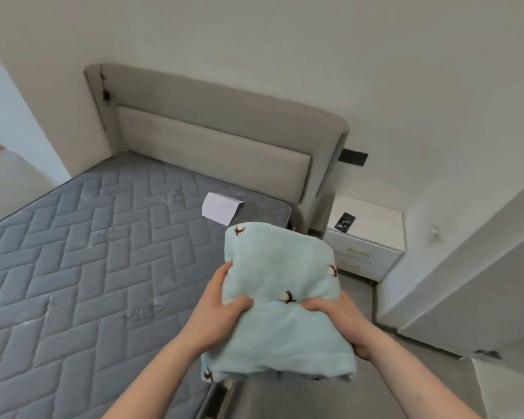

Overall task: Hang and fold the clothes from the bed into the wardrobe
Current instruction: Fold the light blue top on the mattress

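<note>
Pale-blue fleece garment, folded, is gripped by left hand and right hand; carrying it level should preserve the folds.

1. Plain off-white walls are seen behind a beige padded headboard.
2. A white nightstand is set just beside the bed, on a grey floor.

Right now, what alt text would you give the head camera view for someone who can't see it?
Both hands, left and right, hold a folded pale blue fleece above the corner of a bare grey mattress. A white paper lies near the headboard; a nightstand stands beside it.
</note>
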